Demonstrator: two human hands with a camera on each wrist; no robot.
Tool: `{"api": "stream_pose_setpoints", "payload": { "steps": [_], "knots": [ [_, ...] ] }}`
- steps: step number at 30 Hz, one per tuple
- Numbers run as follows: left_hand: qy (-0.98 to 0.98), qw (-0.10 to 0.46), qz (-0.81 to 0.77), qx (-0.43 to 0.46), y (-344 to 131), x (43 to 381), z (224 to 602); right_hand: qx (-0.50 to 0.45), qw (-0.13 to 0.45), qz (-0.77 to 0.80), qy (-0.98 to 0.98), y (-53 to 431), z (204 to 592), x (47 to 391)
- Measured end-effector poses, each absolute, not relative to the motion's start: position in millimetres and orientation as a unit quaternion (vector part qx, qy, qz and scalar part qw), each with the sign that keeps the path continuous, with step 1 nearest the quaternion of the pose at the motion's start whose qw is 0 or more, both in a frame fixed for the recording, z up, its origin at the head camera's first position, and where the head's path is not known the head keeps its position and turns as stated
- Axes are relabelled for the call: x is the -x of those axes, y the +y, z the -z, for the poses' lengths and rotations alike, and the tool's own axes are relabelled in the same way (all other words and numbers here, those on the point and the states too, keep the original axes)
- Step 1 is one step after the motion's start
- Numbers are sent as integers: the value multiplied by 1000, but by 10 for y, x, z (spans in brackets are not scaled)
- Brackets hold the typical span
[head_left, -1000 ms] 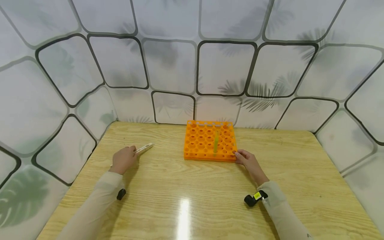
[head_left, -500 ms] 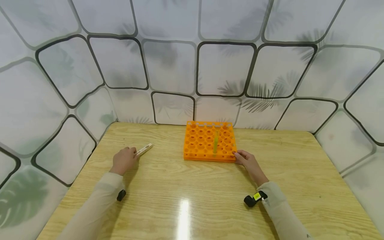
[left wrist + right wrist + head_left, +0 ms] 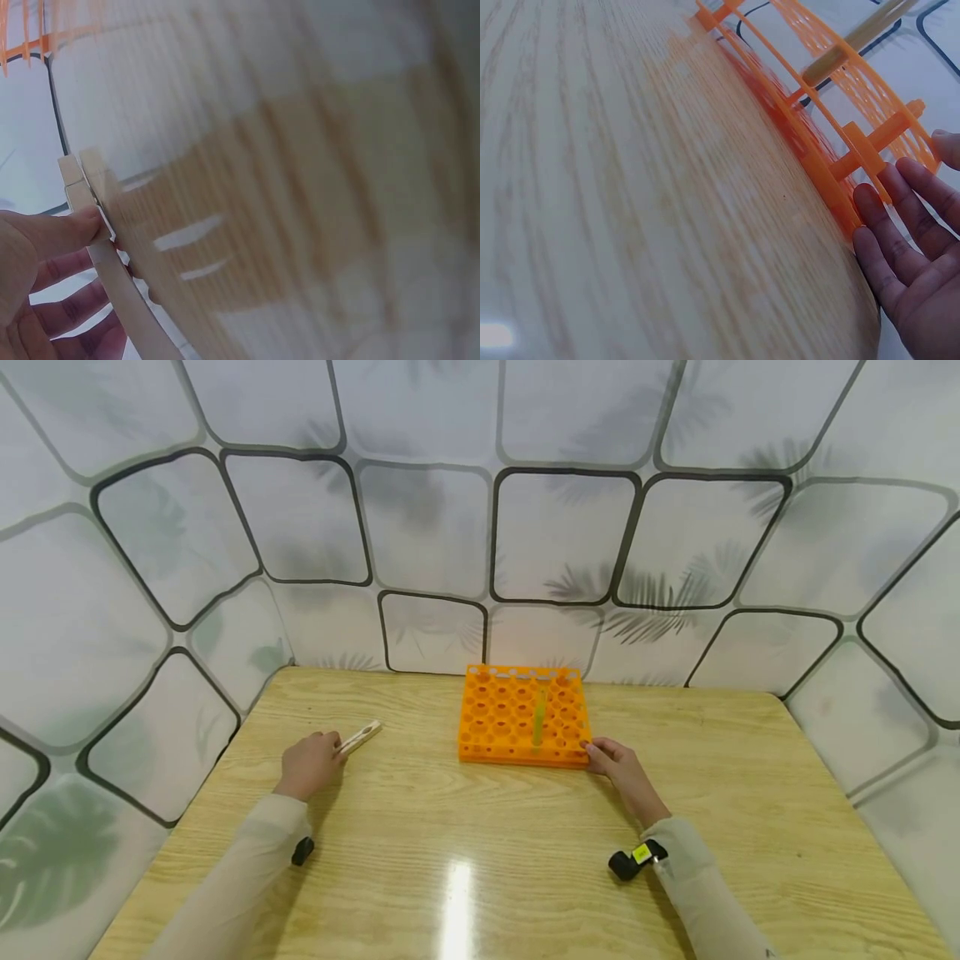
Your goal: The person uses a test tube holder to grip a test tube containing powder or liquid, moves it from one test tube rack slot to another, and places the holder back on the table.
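On the left, my left hand holds a wooden test tube clamp just over the table. In the left wrist view, thumb and fingers pinch the clamp, and its two wooden arms and a thin metal wire show. An orange test tube rack sits at the back middle. One test tube with yellow-green contents stands in it, right of centre. My right hand grips the rack's front right corner. From the right wrist, fingertips touch the rack's side, with the thumb near its upper layer.
The pale wooden table reaches to a patterned curtain behind and at both sides. The rack's rear edge lies close to the curtain. A bright reflection lies on the table's front middle.
The clamp in my left hand has rolled slightly, so the gap between its arms shows more. My right hand stays at the rack's corner, and the rack stays put.
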State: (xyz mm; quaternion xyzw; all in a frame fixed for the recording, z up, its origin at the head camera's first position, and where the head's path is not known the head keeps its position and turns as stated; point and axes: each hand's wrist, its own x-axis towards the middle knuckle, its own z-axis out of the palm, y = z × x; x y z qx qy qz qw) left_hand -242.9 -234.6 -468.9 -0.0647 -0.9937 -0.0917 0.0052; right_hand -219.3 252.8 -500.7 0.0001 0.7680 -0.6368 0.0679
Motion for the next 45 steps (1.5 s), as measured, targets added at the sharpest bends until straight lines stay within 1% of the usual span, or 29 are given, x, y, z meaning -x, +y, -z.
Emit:
{"api": "stream_pose_setpoints", "payload": {
  "steps": [28,45],
  "knots": [
    [-995,-9,88,50,-2347,2456,4689,-3,68,642,764,2511,4988,2196],
    [-994,-31,102,35,-2303,2462,4705,6,73,637,767,2541,4991,2194]
  ]
}}
